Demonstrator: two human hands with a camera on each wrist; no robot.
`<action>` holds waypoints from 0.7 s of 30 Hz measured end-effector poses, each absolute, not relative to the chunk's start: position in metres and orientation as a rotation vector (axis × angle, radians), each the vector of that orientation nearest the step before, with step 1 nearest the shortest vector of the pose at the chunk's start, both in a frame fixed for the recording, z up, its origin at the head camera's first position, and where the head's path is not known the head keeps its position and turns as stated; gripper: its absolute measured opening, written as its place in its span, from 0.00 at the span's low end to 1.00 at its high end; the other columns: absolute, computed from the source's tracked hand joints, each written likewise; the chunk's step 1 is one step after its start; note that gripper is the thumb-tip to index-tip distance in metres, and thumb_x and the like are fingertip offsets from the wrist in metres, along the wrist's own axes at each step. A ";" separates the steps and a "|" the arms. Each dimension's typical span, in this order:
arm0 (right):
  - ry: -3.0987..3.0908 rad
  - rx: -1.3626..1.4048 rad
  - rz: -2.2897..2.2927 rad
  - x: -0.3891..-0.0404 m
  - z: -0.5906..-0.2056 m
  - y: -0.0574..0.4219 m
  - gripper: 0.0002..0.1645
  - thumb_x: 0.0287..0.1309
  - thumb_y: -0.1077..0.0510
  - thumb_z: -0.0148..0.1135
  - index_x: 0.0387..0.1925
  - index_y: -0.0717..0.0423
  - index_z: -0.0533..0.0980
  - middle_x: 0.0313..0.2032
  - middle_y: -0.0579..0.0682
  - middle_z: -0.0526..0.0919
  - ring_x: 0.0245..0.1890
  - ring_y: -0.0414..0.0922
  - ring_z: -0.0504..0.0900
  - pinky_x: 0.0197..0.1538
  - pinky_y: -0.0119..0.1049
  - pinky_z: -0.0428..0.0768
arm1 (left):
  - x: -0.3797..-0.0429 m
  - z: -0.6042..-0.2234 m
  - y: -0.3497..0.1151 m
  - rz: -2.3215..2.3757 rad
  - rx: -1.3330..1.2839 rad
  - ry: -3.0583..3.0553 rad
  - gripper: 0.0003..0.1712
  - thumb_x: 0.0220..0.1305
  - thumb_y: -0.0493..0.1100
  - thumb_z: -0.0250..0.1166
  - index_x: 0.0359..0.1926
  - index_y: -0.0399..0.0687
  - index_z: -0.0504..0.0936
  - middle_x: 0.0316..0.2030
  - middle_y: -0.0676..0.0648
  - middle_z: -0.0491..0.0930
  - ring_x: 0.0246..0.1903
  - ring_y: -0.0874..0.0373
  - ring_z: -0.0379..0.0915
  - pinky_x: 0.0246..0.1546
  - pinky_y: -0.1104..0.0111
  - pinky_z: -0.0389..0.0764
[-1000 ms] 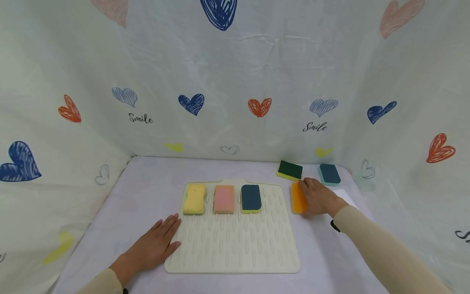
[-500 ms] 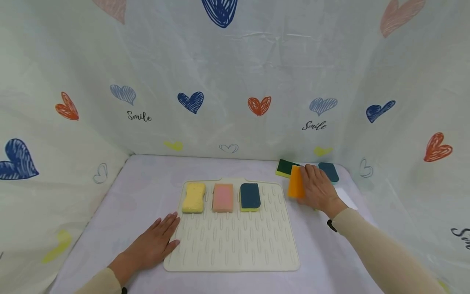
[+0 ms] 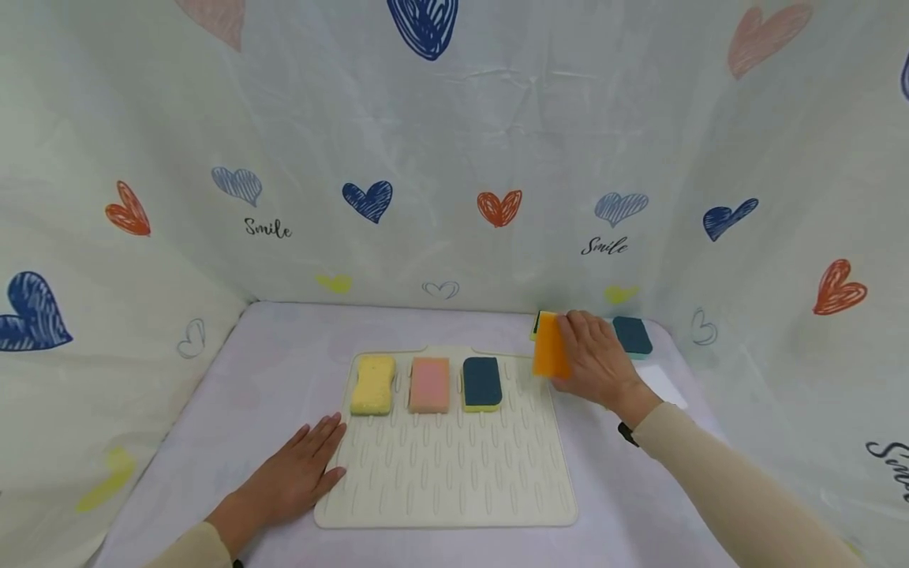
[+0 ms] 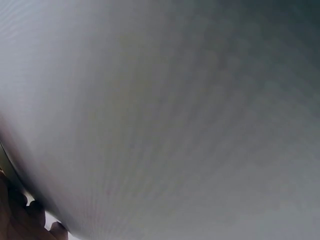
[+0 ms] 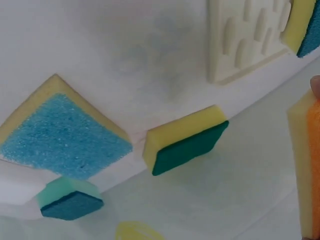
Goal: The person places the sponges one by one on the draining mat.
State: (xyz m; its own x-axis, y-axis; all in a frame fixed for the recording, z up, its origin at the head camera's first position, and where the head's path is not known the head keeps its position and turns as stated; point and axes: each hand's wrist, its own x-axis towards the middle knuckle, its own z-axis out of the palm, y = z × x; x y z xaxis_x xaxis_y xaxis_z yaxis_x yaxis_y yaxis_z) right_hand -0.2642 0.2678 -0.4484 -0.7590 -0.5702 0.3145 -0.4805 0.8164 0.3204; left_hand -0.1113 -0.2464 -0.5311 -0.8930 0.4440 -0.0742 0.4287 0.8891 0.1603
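My right hand (image 3: 596, 359) grips an orange scouring sponge (image 3: 551, 347) with a pale yellow foam side (image 5: 301, 165), over the top right corner of a cream ridged mat (image 3: 497, 489). A yellow sponge (image 3: 373, 385), a pink sponge (image 3: 429, 385) and a dark blue-topped sponge (image 3: 482, 383) lie in a row along the mat's upper part. Flat at the mat's left edge rests my left hand (image 3: 287, 477), fingers straight, its thumb on the mat. The left wrist view is mostly a grey blur with dark fingertips (image 4: 35, 215) in the corner.
Right of the mat, the right wrist view has a green-topped yellow sponge (image 5: 187, 145), a light blue-topped sponge (image 5: 67, 137) and a teal sponge (image 5: 72, 200). The head view largely hides the first two behind the hand. A heart-printed cloth (image 3: 440, 252) walls the table's back and sides.
My right hand has lifted the orange sponge off the table right of the mat and carried it leftward to the mat's upper right corner. The left hand has stayed put.
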 end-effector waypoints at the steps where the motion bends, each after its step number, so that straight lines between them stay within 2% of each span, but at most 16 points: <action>1: -2.590 0.805 -0.294 -0.263 -0.448 0.265 0.65 0.45 0.34 0.79 0.73 0.66 0.59 0.65 0.65 0.65 0.65 0.62 0.67 0.72 0.57 0.73 | -0.111 -0.531 -0.246 0.209 0.681 2.946 0.42 0.82 0.62 0.52 0.79 0.34 0.63 0.80 0.35 0.59 0.79 0.39 0.57 0.77 0.42 0.62; 9: -2.632 0.895 -0.280 -0.259 -0.455 0.254 0.67 0.46 0.30 0.77 0.74 0.66 0.59 0.65 0.65 0.67 0.65 0.61 0.68 0.73 0.56 0.73 | -0.111 -0.529 -0.246 0.213 0.672 2.932 0.42 0.82 0.63 0.51 0.79 0.35 0.63 0.81 0.36 0.59 0.80 0.40 0.56 0.78 0.42 0.62; 21: -2.850 0.997 -0.190 -0.259 -0.476 0.248 0.62 0.52 0.32 0.72 0.75 0.66 0.61 0.69 0.64 0.66 0.69 0.61 0.67 0.79 0.59 0.65 | -0.112 -0.529 -0.247 0.205 0.670 2.932 0.42 0.82 0.63 0.50 0.79 0.35 0.62 0.81 0.36 0.58 0.80 0.40 0.55 0.78 0.42 0.61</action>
State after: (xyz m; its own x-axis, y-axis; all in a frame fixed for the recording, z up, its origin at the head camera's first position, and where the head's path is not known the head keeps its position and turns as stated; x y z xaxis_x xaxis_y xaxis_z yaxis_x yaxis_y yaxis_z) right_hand -0.2593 0.2479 -0.4758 -0.7768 -0.6260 0.0686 -0.6114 0.7757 0.1562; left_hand -0.1117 -0.2470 -0.5290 -0.8937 0.4390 -0.0929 0.4218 0.8925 0.1597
